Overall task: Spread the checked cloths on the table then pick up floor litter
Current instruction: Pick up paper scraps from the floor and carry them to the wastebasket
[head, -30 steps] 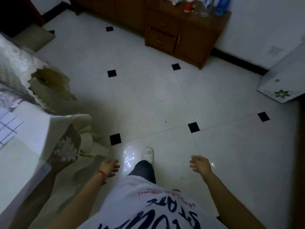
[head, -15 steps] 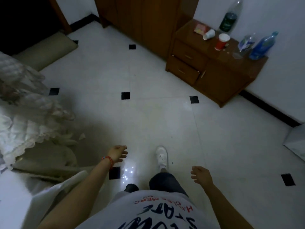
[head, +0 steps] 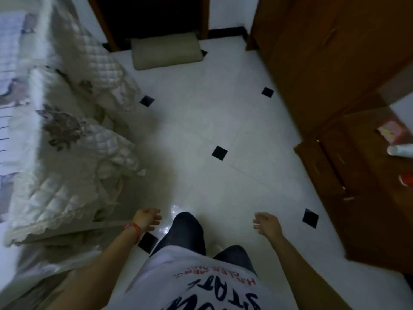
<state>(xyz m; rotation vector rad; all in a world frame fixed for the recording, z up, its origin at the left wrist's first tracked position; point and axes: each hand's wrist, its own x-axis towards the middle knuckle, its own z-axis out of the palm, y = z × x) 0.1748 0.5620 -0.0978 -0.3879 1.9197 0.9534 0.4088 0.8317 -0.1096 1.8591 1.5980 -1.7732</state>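
1. Both hands hang empty over the white tiled floor [head: 223, 121]: the left hand [head: 146, 219], with a red bracelet [head: 134, 228] at its wrist, has its fingers loosely spread, and the right hand [head: 266, 222] is half curled around nothing.
2. Just left of the left hand drapes a quilted, lace-edged cover [head: 67, 198]; a foot could catch that hem, or litter could hide in the shadow under it.
3. Further left, at the frame edge, lies the checked cloth [head: 9, 52], well apart from both hands; it looks spread already, though blur leaves that unsure.
4. A small pale scrap [head: 142, 172] near the cover's edge may be litter; it sits ahead of the left hand, out of reach. Dim light could cause small pieces to be missed.
5. Beyond are a wooden cabinet [head: 324, 166] at the right and a doormat [head: 166, 50] at a dark doorway.
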